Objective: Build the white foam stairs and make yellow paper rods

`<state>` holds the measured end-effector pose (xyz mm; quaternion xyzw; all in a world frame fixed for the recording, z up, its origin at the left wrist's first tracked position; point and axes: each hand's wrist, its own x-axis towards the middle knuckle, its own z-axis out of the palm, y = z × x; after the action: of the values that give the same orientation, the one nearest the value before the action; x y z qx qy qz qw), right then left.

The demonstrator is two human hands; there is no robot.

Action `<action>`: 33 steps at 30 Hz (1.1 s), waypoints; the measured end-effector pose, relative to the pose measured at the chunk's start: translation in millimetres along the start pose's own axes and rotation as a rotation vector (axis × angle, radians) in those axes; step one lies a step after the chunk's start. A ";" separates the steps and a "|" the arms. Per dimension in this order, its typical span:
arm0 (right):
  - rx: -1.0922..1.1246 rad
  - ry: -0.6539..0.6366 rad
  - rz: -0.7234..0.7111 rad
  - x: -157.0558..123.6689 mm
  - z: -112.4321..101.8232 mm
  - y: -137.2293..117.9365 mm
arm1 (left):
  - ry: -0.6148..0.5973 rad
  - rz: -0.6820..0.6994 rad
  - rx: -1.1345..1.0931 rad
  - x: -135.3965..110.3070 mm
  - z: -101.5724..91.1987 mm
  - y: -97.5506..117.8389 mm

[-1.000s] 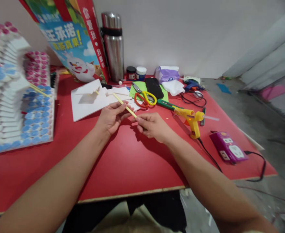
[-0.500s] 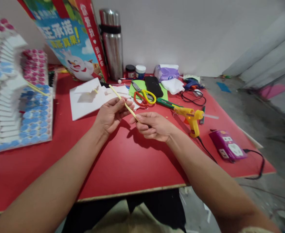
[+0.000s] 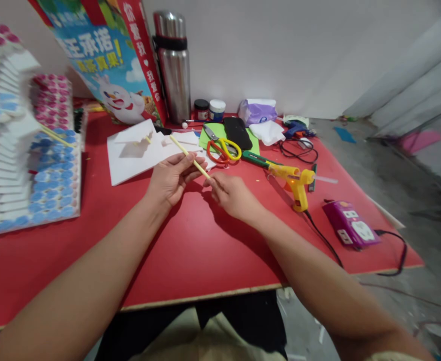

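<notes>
I hold a thin pale yellow stick [image 3: 185, 151] over the red table [image 3: 190, 250]. My left hand [image 3: 171, 176] pinches it near its middle, thumb and fingers closed round it. My right hand [image 3: 232, 194] grips the stick's near end with curled fingers. The stick slants up and away to the left, its far tip above white foam sheets [image 3: 138, 150]. Red-and-yellow scissors [image 3: 222, 149] lie just beyond my right hand.
A yellow glue gun [image 3: 295, 183] stands to the right, its cord running to a purple power strip [image 3: 350, 225]. A steel flask [image 3: 173, 65], small jars, a tissue pack and a printed box line the back. A blue-and-pink foam model [image 3: 21, 145] fills the left.
Both hands stay on the stick. My right hand has turned over, knuckles now up, and shifted slightly left and away. The stick's far tip rose a little.
</notes>
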<state>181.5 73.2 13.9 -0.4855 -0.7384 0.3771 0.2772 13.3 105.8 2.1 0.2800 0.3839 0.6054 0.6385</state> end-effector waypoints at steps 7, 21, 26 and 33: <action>0.985 -0.358 0.332 -1.3 -15.5 -11.3 | -0.050 -0.023 -0.022 1.6 -3.5 6.2; 0.541 -0.189 0.214 2.6 -11.5 -3.8 | -0.046 -0.030 -0.017 0.2 0.3 1.0; -0.294 0.066 -0.084 2.4 0.4 6.2 | 0.040 -0.033 0.013 -1.4 3.6 -2.8; 0.188 -0.055 0.093 1.6 0.5 1.1 | -0.012 -0.059 -0.023 -1.0 1.9 -3.8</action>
<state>181.1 74.8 12.8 -0.4804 -0.6838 0.4704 0.2833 17.1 104.6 0.2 0.2649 0.3811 0.5889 0.6616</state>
